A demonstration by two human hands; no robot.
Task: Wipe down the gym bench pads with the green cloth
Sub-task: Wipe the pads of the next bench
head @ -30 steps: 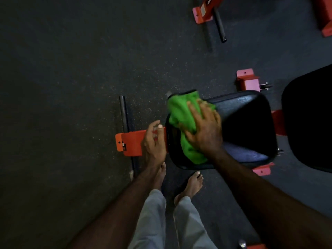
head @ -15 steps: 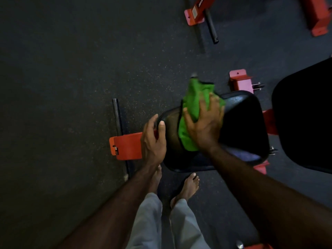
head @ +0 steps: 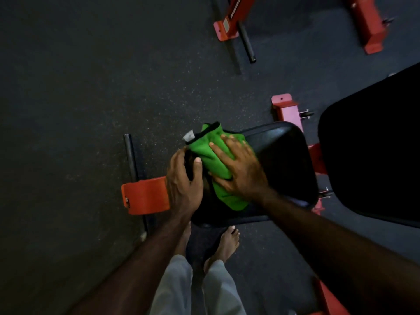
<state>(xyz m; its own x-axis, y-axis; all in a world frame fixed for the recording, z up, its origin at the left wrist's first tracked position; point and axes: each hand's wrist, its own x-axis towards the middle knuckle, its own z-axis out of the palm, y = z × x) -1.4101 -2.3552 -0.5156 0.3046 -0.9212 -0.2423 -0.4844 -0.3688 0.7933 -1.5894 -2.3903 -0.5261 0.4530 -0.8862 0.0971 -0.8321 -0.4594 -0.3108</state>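
Observation:
A black seat pad (head: 281, 160) of a gym bench lies in the middle of the view. The green cloth (head: 213, 160) with a dark trim is spread over the pad's left part. My right hand (head: 241, 169) presses flat on the cloth with straight, spread fingers. My left hand (head: 184, 185) grips the pad's left edge, thumb on top and fingers curled over the rim. A larger black back pad (head: 375, 151) fills the right side.
The bench's orange-red frame foot (head: 145, 196) with a black crossbar (head: 130, 155) sticks out left of the pad. More red frame parts (head: 286, 108) and another machine's feet (head: 227, 28) stand on the dark rubber floor. My bare feet (head: 225, 244) are below the pad.
My right hand has slid the cloth leftward and nearer across the seat pad, after pushing it toward the far edge. My left hand moved from the frame onto the pad's edge.

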